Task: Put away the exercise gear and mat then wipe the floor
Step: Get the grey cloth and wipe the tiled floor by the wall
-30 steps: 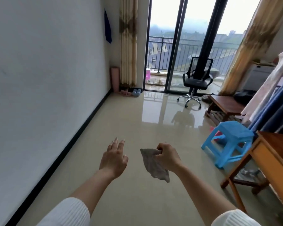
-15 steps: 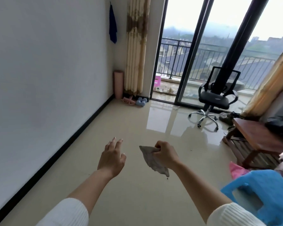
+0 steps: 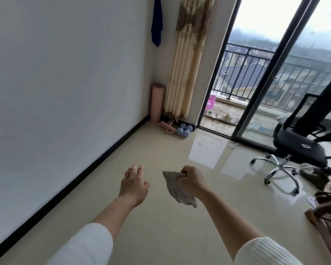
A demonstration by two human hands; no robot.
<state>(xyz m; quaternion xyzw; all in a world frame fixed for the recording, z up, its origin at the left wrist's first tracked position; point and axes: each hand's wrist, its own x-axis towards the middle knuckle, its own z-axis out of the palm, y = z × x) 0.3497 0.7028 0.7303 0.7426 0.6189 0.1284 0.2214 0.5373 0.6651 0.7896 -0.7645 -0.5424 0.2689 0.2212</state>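
We hold a grey cleaning rag [image 3: 178, 190] pinched in our right hand [image 3: 191, 180], its fingers closed on the rag's top edge above the floor [image 3: 161, 217]. Our left hand [image 3: 134, 185] is empty, fingers spread. A rolled pink mat [image 3: 157, 102] stands upright beside the curtain [image 3: 185, 60]; blue dumbbells [image 3: 184, 130] lie at the curtain's foot.

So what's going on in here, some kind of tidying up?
Yes, a person is cleaning up after exercise. The rolled pink mat stands upright in the corner by the curtain, with pink gear and blue dumbbells on the floor beside it. The right hand grips a grey cloth held above the floor; the left hand is open and empty. Wiping looks about to begin.
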